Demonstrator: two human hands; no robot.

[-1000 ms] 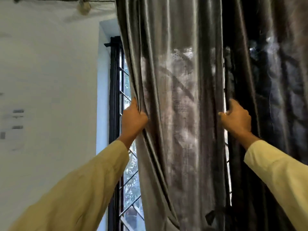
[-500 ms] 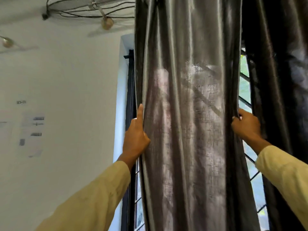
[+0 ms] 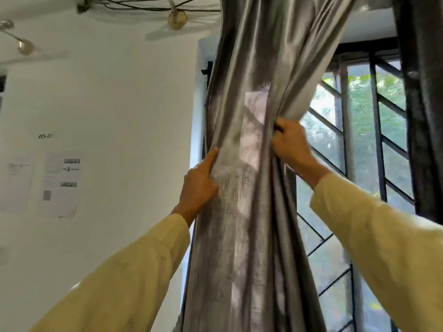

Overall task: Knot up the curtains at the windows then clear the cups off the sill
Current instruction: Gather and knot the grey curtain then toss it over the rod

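I am on the first step — gathering the grey curtain into one thick rope in front of the window before knotting it. My left hand lies against the curtain's left edge, forefinger stretched up along a fold, the other fingers curled behind the cloth where I cannot see how firmly they grip. My right hand is closed tight on the bunched right edge, drawing it in toward the middle. Next, I judge, the bundle must be pressed narrower, then looped round itself and pulled through. A second, darker curtain hangs at the far right, not yet gathered. The sill lies below my view, so no cups show — nothing to say of what they hold
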